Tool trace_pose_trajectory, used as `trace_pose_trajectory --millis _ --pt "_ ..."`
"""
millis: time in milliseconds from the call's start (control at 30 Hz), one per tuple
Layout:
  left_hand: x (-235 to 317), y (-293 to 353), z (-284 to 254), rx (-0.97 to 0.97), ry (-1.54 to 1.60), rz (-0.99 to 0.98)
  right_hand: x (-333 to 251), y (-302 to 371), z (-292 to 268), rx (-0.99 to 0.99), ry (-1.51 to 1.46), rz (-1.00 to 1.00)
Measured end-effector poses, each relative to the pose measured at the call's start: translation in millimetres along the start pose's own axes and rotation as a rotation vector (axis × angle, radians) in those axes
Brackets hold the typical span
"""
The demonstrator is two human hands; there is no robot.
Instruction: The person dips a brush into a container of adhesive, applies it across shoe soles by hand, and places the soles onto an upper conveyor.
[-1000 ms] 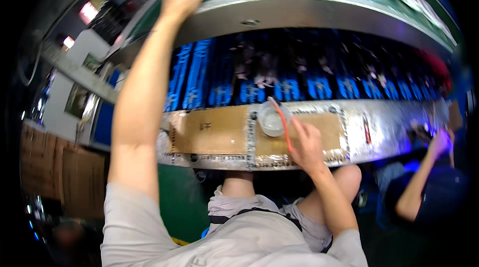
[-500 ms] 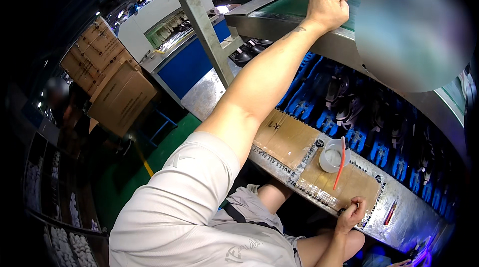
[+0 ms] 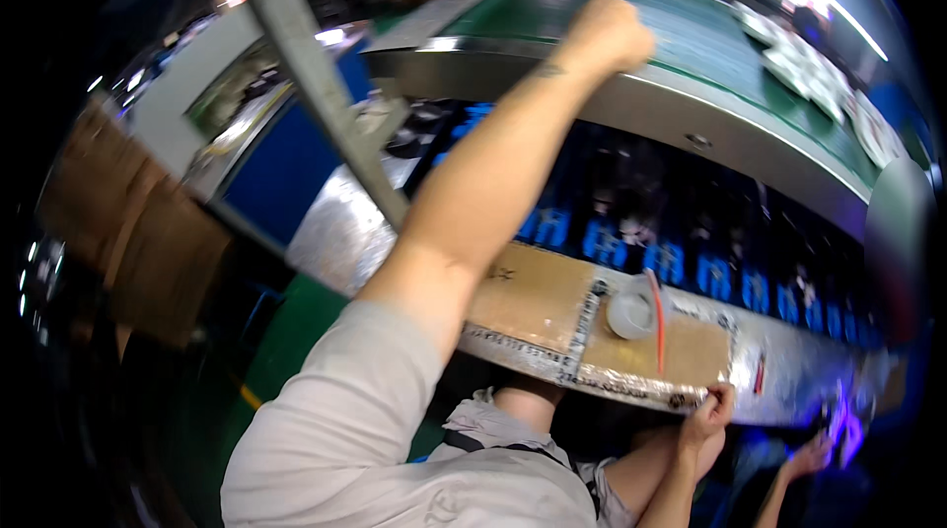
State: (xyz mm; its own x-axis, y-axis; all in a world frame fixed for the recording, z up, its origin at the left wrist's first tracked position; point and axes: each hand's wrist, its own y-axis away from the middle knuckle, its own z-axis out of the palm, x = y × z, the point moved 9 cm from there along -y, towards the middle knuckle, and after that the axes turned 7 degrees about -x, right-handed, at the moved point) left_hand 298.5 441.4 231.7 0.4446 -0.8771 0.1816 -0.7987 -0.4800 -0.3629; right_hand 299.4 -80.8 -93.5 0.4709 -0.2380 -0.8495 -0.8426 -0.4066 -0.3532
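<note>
My left hand (image 3: 609,33) is closed in a fist over the front edge of the raised green conveyor belt (image 3: 523,10), my arm stretched far out. What its fingers hold, if anything, is hidden. Low on the right, my right hand (image 3: 710,412) is closed at the bench's near edge; its contents are too blurred to name. Beyond it on a taped cardboard sheet (image 3: 695,346) stands a translucent plastic cup (image 3: 627,317). A thin orange-red stick (image 3: 659,336) leans on the cup, slanting down its near side.
Blue shoe racks (image 3: 661,262) with dark shoes line the space under the belt. White shoe parts (image 3: 804,70) lie on the belt at right. A small red tool (image 3: 759,373) rests on the metal bench. Another person's hand (image 3: 809,456) is at lower right. A metal post (image 3: 316,84) stands left.
The whole view has swung rightward and blurred, bringing the white shoe parts and another person's hand into sight. Both my hands remain closed in about the same places.
</note>
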Motion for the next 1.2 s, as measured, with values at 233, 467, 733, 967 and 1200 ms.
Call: trace_pose_trajectory --millis 233,467,733,967,1200 --pt "-69 -16 -7 -0.039 0.163 0.149 -65 76 37 -0.068 0.255 -0.168" --pt "-13 -18 5 0.048 0.050 0.207 -92 144 43 -0.241 0.429 -0.075" --pt "-19 11 -15 0.157 0.108 0.192 -67 208 74 -0.550 0.411 -0.235" --pt "31 102 -65 0.527 0.336 0.537 -54 220 72 -0.568 0.373 -0.216" --pt "82 372 8 0.008 0.519 0.798 -68 227 77 -0.753 0.392 -0.153"
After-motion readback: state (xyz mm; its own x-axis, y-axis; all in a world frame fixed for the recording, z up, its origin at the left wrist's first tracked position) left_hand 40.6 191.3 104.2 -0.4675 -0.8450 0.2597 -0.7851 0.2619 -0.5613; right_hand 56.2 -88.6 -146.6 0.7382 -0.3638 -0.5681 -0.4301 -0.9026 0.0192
